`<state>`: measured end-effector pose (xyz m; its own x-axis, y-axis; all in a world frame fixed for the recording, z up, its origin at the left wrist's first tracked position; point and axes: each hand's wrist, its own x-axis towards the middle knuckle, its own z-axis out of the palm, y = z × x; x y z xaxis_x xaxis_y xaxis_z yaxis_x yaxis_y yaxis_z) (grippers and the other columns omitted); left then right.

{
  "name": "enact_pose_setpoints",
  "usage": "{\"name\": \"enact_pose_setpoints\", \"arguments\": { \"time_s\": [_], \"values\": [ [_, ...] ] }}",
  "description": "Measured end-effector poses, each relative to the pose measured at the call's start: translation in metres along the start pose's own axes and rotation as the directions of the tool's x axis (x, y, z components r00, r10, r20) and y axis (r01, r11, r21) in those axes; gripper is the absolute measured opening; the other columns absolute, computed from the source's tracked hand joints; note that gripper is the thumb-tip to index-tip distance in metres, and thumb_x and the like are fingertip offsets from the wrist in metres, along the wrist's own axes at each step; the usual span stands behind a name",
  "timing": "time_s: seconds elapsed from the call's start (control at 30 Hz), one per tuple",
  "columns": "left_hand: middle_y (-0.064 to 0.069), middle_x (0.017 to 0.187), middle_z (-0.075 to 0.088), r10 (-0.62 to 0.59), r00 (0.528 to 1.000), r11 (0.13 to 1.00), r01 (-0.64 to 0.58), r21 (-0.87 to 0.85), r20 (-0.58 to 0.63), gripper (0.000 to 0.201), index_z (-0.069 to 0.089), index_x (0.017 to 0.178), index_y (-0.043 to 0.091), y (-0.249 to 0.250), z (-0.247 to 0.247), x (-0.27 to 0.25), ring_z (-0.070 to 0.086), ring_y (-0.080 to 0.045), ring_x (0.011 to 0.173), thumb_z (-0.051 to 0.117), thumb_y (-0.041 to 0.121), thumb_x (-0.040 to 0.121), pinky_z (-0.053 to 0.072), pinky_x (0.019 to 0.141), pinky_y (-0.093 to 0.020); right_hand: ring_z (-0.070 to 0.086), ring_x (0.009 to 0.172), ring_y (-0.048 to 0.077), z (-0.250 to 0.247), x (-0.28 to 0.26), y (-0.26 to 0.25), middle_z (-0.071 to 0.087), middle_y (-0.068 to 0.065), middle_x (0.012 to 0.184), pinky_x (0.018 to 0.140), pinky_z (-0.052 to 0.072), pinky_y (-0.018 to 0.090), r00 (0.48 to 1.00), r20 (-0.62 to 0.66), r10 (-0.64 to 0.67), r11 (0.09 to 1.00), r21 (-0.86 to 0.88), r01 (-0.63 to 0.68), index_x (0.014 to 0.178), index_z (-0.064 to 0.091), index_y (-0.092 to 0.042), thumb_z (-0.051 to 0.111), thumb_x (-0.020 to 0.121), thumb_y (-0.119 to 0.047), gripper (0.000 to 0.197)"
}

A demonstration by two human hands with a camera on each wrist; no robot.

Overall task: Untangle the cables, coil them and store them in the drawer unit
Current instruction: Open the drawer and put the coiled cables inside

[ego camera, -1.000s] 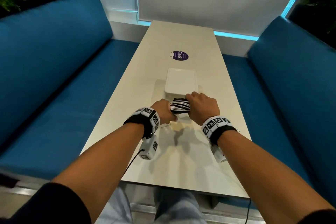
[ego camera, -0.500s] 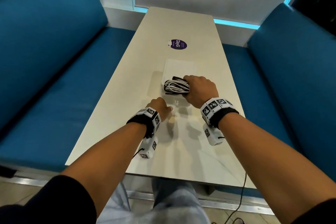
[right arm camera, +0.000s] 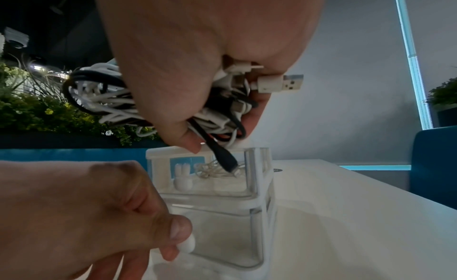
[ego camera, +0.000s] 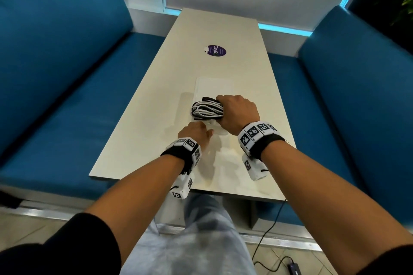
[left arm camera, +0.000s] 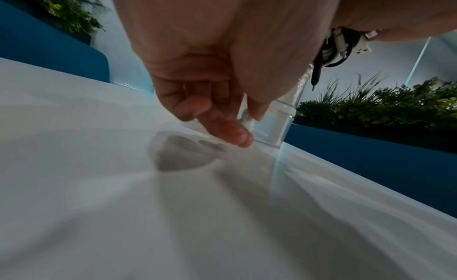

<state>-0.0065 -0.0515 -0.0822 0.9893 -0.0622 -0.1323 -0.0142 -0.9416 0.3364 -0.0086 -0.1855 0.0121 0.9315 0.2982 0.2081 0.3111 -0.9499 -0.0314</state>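
Observation:
My right hand [ego camera: 237, 111] grips a coiled bundle of black and white cables [ego camera: 206, 109] just above the front of the clear, white-framed drawer unit [ego camera: 212, 87]. In the right wrist view the cable bundle [right arm camera: 103, 96] fills the right hand [right arm camera: 197, 100], with a USB plug and a black plug sticking out. My left hand [ego camera: 197, 131] is low in front of the unit. Its thumb and finger pinch the lower drawer's white knob [right arm camera: 186, 245], and that drawer stands partly pulled out. The upper drawer [right arm camera: 212, 174] holds a thin pale cable and has a rabbit-shaped knob.
The long pale table [ego camera: 223, 29] carries a purple round sticker [ego camera: 216, 50] beyond the unit. Blue benches [ego camera: 67, 73] run along both sides. Plants stand behind them. A black lead [ego camera: 268, 241] trails on the floor under the table's near edge.
My left hand let go of the bundle and dropped to the lower drawer's knob. My right hand carried the bundle forward over the drawer unit.

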Motion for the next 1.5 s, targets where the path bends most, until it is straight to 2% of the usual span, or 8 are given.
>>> {"name": "enact_pose_setpoints", "arguments": {
  "time_s": [0.2,0.4,0.77,0.9,1.07,1.27,1.4,1.5],
  "values": [
    [-0.006,0.093,0.063,-0.001,0.999,0.997,-0.002,-0.078,-0.037,0.036,0.065,0.092,0.016,0.004,-0.005,-0.024,0.063,-0.030,0.086,0.048,0.047,0.096,0.047,0.072,-0.032,0.058,0.076,0.028,-0.003,-0.008,-0.004,0.063,-0.002,0.086,0.061,0.039,0.032,0.999,0.007,0.041,0.999,0.008,-0.041,0.097,0.054,-0.024,0.062,0.084,-0.034,0.018],
    [-0.003,0.061,0.071,0.066,0.942,0.944,0.048,-0.327,0.329,0.022,0.073,0.070,0.010,-0.014,-0.023,-0.040,0.065,-0.019,0.051,0.061,0.022,0.085,0.062,0.067,-0.038,0.055,0.073,0.028,-0.003,-0.009,-0.004,0.063,-0.001,0.084,0.060,0.039,0.031,0.998,0.000,0.068,0.998,0.006,-0.068,0.095,0.055,-0.024,0.061,0.083,-0.032,0.015],
    [-0.008,0.096,0.068,-0.125,0.992,0.982,0.122,-0.146,-0.009,0.029,0.065,0.091,0.018,-0.023,-0.038,-0.018,0.065,-0.031,0.084,0.055,0.044,0.086,0.050,0.069,-0.031,0.060,0.082,0.030,-0.003,-0.010,-0.009,0.064,0.000,0.089,0.061,0.039,0.032,0.997,0.002,0.076,0.997,0.002,-0.076,0.095,0.054,-0.024,0.061,0.081,-0.028,0.016],
    [-0.002,0.078,0.069,0.019,0.974,0.997,-0.001,-0.080,0.224,0.023,0.073,0.082,0.015,-0.028,-0.057,-0.019,0.065,-0.019,0.074,0.066,0.036,0.076,0.055,0.070,-0.028,0.060,0.078,0.029,-0.002,-0.011,-0.008,0.063,-0.001,0.085,0.059,0.038,0.032,0.996,0.003,0.093,0.996,0.007,-0.093,0.091,0.054,-0.025,0.063,0.079,-0.027,0.015],
    [0.007,0.074,0.074,0.129,0.794,0.981,-0.012,-0.196,0.594,0.035,0.078,0.076,0.018,-0.044,-0.074,-0.027,0.055,-0.007,0.063,0.071,0.052,0.077,0.045,0.068,-0.024,0.061,0.077,0.029,-0.002,-0.010,-0.012,0.062,-0.003,0.085,0.060,0.041,0.032,0.996,0.009,0.094,0.996,-0.007,-0.094,0.090,0.054,-0.025,0.062,0.080,-0.028,0.013],
    [-0.007,0.091,0.073,-0.053,0.995,0.957,0.075,-0.282,0.084,0.016,0.075,0.086,0.013,-0.054,-0.070,-0.011,0.067,-0.026,0.086,0.059,0.019,0.085,0.050,0.072,-0.029,0.060,0.076,0.026,-0.004,-0.024,-0.018,0.056,-0.003,0.094,0.058,0.040,0.032,1.000,0.009,-0.001,0.999,-0.044,0.001,0.099,0.054,-0.023,0.060,0.085,-0.033,0.019],
    [-0.002,0.134,0.048,-0.033,0.960,0.813,-0.137,-0.566,-0.280,0.034,0.055,0.129,0.019,-0.052,-0.066,-0.006,0.058,-0.022,0.109,0.047,0.013,0.096,0.044,0.094,-0.029,0.066,0.083,0.026,0.003,-0.040,-0.025,0.064,0.000,0.095,0.064,0.044,0.032,0.965,0.250,0.079,0.982,-0.186,-0.032,0.102,0.061,-0.023,0.060,0.083,-0.027,0.019],
    [0.009,0.155,0.028,0.191,0.956,0.802,-0.284,-0.526,-0.224,0.045,0.046,0.142,0.027,-0.045,-0.062,-0.006,0.051,-0.014,0.121,0.051,0.033,0.098,0.039,0.106,-0.033,0.066,0.088,0.024,0.013,-0.049,-0.024,0.066,0.001,0.097,0.067,0.039,0.031,0.903,0.379,0.202,0.939,-0.336,-0.069,0.102,0.064,-0.019,0.055,0.089,-0.023,0.016]
  ]
}}
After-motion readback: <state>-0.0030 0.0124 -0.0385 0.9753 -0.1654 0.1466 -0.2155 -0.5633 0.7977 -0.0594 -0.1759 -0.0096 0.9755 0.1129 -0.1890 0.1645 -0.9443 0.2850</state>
